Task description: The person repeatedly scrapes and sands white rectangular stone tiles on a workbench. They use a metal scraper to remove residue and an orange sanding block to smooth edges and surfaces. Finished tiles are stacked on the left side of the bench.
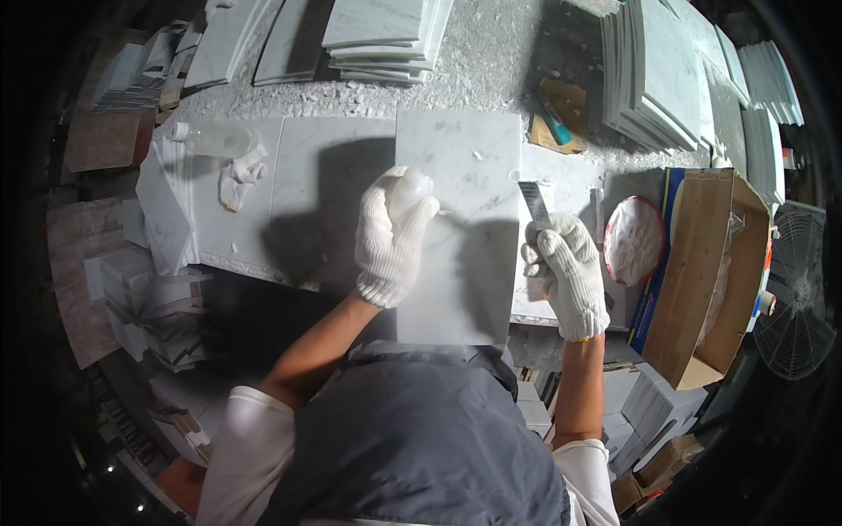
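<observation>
A pale, grey-veined marble tile (pixel 465 167) lies in front of me, its near edge jutting over the bench edge to my apron. Above its left side, my left hand (pixel 388 245) in a white knitted glove is closed around a small translucent squeeze bottle (pixel 412 187). The bottle's thin nozzle points right, over the tile. Just right of the tile, my right hand (pixel 568 267), gloved the same way, grips a flat grey metal scraper blade (pixel 533 202). The blade sticks up and away from the fingers; its lower end is hidden in the grip.
A clear bottle (pixel 215 138) and crumpled white glove (pixel 241 178) lie left. Tile stacks (pixel 377 39) (pixel 653 79) stand at the back. A teal-handled cutter (pixel 554 121) rests on cardboard. At right are a red-rimmed dish of white paste (pixel 633 238), an open carton (pixel 715 263) and a fan (pixel 796 294).
</observation>
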### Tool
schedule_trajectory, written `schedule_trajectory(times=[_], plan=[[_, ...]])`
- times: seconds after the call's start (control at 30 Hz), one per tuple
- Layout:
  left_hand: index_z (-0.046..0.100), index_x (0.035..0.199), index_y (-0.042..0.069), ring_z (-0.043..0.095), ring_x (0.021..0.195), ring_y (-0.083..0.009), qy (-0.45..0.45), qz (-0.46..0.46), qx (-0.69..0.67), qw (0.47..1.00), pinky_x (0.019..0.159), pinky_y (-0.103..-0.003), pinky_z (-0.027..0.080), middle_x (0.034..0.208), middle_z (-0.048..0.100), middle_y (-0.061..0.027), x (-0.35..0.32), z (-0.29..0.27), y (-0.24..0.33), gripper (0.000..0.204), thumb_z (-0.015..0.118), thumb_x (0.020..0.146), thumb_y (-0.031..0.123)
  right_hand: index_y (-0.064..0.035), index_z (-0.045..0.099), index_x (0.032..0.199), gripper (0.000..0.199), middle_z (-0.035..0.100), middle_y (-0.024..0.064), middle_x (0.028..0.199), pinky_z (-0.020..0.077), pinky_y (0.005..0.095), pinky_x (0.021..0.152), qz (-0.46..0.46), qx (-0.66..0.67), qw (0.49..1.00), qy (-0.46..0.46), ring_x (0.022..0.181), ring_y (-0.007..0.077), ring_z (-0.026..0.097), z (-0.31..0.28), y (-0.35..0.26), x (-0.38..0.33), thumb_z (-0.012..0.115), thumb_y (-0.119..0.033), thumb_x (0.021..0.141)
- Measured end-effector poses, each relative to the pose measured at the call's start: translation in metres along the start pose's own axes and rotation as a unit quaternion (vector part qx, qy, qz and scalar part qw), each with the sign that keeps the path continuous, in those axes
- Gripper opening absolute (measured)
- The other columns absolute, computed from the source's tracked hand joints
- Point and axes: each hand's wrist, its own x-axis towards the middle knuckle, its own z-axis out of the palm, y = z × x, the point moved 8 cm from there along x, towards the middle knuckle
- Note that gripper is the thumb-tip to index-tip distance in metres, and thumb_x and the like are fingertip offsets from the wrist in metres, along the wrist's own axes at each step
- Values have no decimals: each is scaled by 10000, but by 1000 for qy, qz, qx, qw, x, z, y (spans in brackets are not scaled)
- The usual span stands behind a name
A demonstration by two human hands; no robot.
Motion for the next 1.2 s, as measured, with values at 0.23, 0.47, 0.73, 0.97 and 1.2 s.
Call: schedule_trajectory(times=[0.23,0.47,0.73,0.97,1.2], plan=[[586,1280,5,679,1055,-192,33,17,3,999,924,-349,564,1206,676,-109,0,-5,-8,448,795,904,130,-71,582,1428,458,694,126,1198,568,295,718,-92,-292,952,-5,841,176,696,22,-25,12,638,-200,993],[587,1283,2,682,1053,-205,29,21,6,999,933,-357,560,1233,673,-122,-1,-6,-9,456,798,905,146,-79,686,1311,353,738,128,1075,548,340,792,-240,-473,848,3,879,230,700,54,-54,10,693,-187,975],[508,1344,-29,668,1098,-208,12,46,65,997,954,-348,567,1254,633,-151,-1,-4,-2,484,738,923,38,-92,713,1260,313,727,156,974,548,371,775,-246,-514,821,22,850,294,711,62,-56,23,674,-216,976],[466,1354,-46,670,1078,-205,1,44,67,997,950,-345,568,1218,640,-168,0,-3,-2,493,712,928,-8,-220,653,1349,347,713,194,1008,546,446,768,-246,-550,798,13,889,364,698,62,-46,35,579,-242,1010],[464,1342,-51,675,1045,-201,5,38,50,998,947,-342,564,1193,655,-170,0,-4,-3,474,703,936,8,-127,717,1272,305,662,169,839,496,397,670,-263,-502,824,18,688,285,612,67,-49,40,652,-217,987]])
